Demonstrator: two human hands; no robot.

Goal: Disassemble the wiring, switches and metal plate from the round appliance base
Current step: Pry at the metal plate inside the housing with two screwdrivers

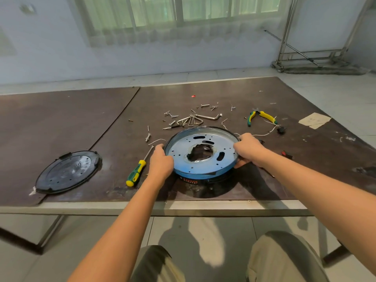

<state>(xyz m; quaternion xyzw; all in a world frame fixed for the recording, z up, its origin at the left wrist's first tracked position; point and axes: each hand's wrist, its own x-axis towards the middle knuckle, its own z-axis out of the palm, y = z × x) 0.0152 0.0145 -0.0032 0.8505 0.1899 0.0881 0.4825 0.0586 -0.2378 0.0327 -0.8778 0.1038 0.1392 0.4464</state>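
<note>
only one view is given, taken by a wide-angle camera worn on the head. the scene is looked at forward and steeply downward from just behind the near edge of the table (pixel 81 123), so that the knees (pixel 284 257) are caught at the bottom of the frame. the left hand (pixel 160 161) and right hand (pixel 249 148) are seen close, near the middle, set on either side of the round base (pixel 201 151). the far wall (pixel 50 58) and window (pixel 183 11) are taken in along the top, where straight lines are bent by the lens and detail seems slightly blurred.
</note>
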